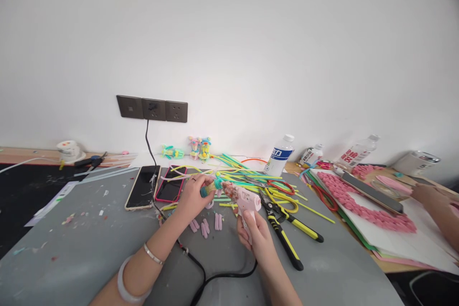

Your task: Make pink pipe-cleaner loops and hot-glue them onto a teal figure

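My left hand (195,196) is closed on a small yellow and teal pipe-cleaner figure (217,182). My right hand (254,234) grips the handle of a pink glue gun (248,202), its patterned front pointing left at the figure. The nozzle tip is too small to make out. Short lilac pipe-cleaner pieces (204,227) lie on the grey mat (89,248) below the hands. Behind them spreads a pile of yellow and green pipe cleaners (229,162). Yellow-black pliers (283,239) lie just right of the glue gun.
Two phones (142,189) lie left of my hands. Finished figures (204,148) and a bottle (279,157) stand by the wall. Orange-handled scissors (281,186) lie behind the pliers. A black cable (229,275) crosses the mat. Another person's hand (432,201) is at the right, near pink braided material (376,215).
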A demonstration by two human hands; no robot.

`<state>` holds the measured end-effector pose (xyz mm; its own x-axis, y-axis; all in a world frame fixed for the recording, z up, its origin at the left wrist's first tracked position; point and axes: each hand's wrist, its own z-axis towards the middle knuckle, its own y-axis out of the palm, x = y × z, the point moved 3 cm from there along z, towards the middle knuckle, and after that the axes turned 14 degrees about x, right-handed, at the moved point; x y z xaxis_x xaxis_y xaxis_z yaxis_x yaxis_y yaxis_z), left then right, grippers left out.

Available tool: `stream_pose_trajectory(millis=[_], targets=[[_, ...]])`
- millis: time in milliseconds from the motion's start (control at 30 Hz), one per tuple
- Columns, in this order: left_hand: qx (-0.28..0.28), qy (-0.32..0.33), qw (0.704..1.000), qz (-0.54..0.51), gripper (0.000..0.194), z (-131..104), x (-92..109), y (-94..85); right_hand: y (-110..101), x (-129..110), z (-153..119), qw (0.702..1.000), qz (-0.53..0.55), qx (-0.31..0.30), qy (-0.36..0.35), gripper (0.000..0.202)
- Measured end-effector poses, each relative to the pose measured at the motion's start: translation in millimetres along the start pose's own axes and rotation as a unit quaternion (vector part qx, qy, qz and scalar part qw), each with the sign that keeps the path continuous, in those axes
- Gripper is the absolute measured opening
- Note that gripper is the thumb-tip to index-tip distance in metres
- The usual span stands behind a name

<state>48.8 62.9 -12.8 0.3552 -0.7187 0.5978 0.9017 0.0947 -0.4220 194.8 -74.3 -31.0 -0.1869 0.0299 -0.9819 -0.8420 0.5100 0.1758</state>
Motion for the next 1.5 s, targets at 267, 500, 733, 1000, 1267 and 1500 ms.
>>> stream_pose_trajectory(millis=[267,500,733,1000,1267,1500], targets=[[0.003,-0.008,1.000,-0.001,0.015,1.2,1.5,-1.6,-0.1,2.7,-4.3,1.000,0.014,0.011,-0.001,0.058],[0.001,-0.006,1.000,-0.006,0.014,1.1,1.5,-1.3,-0.3,-0.5,-1.0,1.000,0.003,-0.011,0.003,0.061],[0.005,-0.009,1.000,-0.004,0.015,1.2,1.2,-2.1,-0.3,-2.9,-3.2,1.000,-0.007,0.003,-0.007,0.059],[-0.001,-0.016,1.000,-0.005,0.015,1.0,0.3,-1.8,4.5,-15.7,-9.3,0.999,-0.049,0.006,0.015,0.063],[0.005,-0.029,1.000,-0.012,0.017,0.8,1.3,-2.6,2.4,-24.9,-10.8,0.997,0.037,0.018,-0.058,0.050],[0.007,-0.040,0.999,-0.022,0.018,1.2,0.5,-2.1,17.3,-45.9,5.0,0.994,0.060,0.021,-0.084,0.050]])
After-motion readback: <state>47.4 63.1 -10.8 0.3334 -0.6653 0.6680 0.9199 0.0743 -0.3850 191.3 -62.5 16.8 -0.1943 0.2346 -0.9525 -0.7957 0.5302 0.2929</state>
